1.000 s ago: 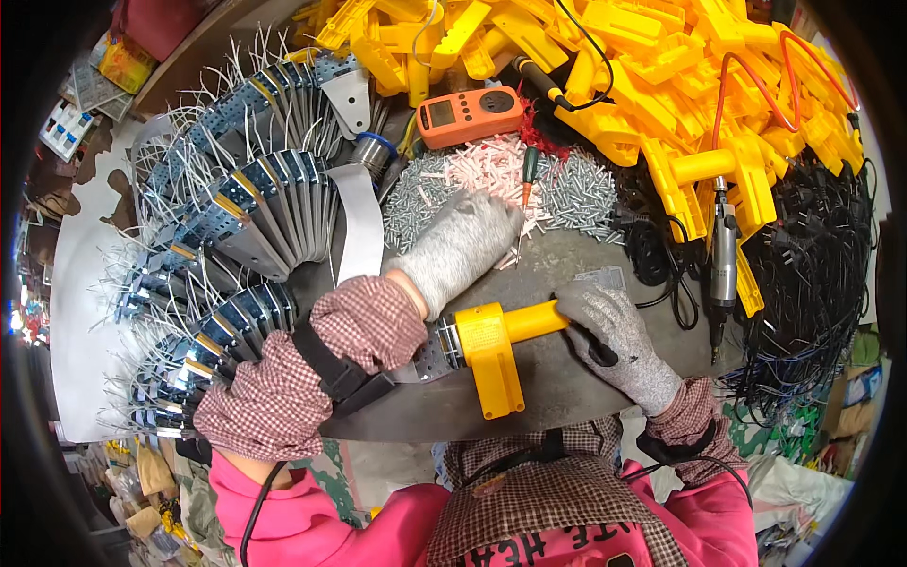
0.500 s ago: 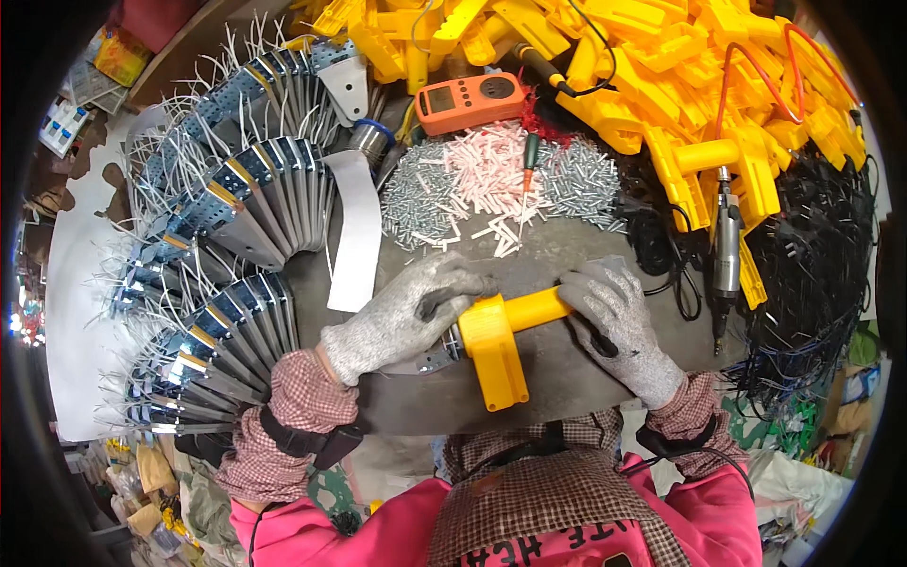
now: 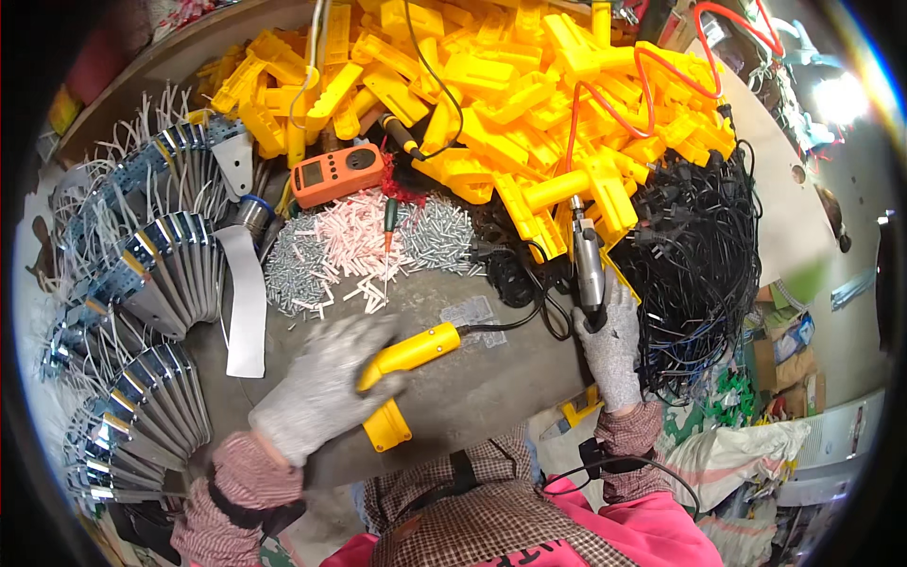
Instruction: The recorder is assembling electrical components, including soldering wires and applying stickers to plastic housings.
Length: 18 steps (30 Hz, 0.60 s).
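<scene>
My left hand (image 3: 326, 383), in a grey work glove and blurred by motion, grips a yellow pistol-shaped plastic housing (image 3: 416, 350) above the table. A black cord runs out of the housing's right end. My right hand (image 3: 612, 350), gloved too, has its fingers around the lower end of a silver power screwdriver (image 3: 588, 265). The top of that tool meets a yellow housing half, and a red coiled hose (image 3: 652, 94) comes down there. The screwdriver's lower tip is hidden by the hand.
Piled yellow housing halves (image 3: 491, 85) fill the back. Black cords (image 3: 699, 274) heap at the right. Screws (image 3: 439, 236), pinkish-white tubes (image 3: 354, 236), an orange meter (image 3: 337, 176) and a hand screwdriver (image 3: 390, 222) lie centrally. Wired metal plates (image 3: 170, 274) fan out left beside a white strip (image 3: 246, 302).
The view has shifted to the right. My right hand has let go of the yellow housing and moved right onto the power screwdriver. My left hand keeps the housing, now turned with its cord showing.
</scene>
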{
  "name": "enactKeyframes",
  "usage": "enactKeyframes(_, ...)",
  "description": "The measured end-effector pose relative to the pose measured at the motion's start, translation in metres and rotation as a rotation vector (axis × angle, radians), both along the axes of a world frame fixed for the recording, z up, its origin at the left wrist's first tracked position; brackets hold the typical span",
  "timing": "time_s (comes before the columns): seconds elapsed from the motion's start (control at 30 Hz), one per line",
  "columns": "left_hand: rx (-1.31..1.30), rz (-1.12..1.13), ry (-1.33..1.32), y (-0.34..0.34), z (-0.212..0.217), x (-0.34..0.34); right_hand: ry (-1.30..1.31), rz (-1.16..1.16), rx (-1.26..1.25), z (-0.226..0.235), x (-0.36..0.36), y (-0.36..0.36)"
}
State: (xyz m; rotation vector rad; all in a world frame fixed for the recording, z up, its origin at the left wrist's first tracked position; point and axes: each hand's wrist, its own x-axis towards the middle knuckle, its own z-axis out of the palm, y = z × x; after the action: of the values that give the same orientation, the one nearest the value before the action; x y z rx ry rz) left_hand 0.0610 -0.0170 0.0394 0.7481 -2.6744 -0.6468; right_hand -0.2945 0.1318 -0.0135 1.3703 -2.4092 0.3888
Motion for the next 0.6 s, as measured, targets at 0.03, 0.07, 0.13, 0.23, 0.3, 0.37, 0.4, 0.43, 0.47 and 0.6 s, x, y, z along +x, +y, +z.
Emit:
enactKeyframes(0.03, -0.008, -0.016, -0.065, 0.002, 0.003, -0.017, -0.068, 0.010, -0.049, -0.003, -0.002, -0.001)
enactKeyframes(0.07, -0.082, -0.042, -0.081, 0.003, -0.008, -0.031, -0.060, 0.025, -0.060, -0.001, -0.004, -0.003)
enactKeyframes(0.13, -0.066, -0.050, -0.010, 0.002, -0.018, -0.053, -0.160, 0.111, -0.085, 0.007, -0.006, -0.002)
enactKeyframes(0.23, -0.137, -0.103, 0.240, -0.019, -0.001, -0.124, -0.086, 0.141, -0.140, 0.009, -0.009, 0.003)
enactKeyframes(0.3, -0.289, -0.049, 0.228, -0.036, 0.021, -0.186, -0.083, 0.132, -0.160, 0.008, -0.004, -0.003)
enactKeyframes(0.37, -0.436, 0.073, 0.165, -0.060, 0.017, -0.243, -0.154, 0.137, -0.175, 0.010, 0.003, -0.015)
enactKeyframes(0.4, -0.447, 0.115, 0.169, -0.073, 0.016, -0.263, -0.160, 0.134, -0.191, 0.010, 0.006, -0.019)
enactKeyframes(0.43, -0.354, 0.124, 0.116, -0.078, 0.015, -0.280, -0.168, 0.128, -0.188, 0.009, 0.004, -0.019)
enactKeyframes(0.47, -0.261, 0.126, 0.062, -0.078, 0.015, -0.292, -0.179, 0.115, -0.187, 0.008, 0.000, -0.017)
enactKeyframes(0.6, -0.307, 0.006, 0.254, -0.085, 0.015, -0.288, -0.232, 0.119, -0.211, 0.011, -0.006, -0.011)
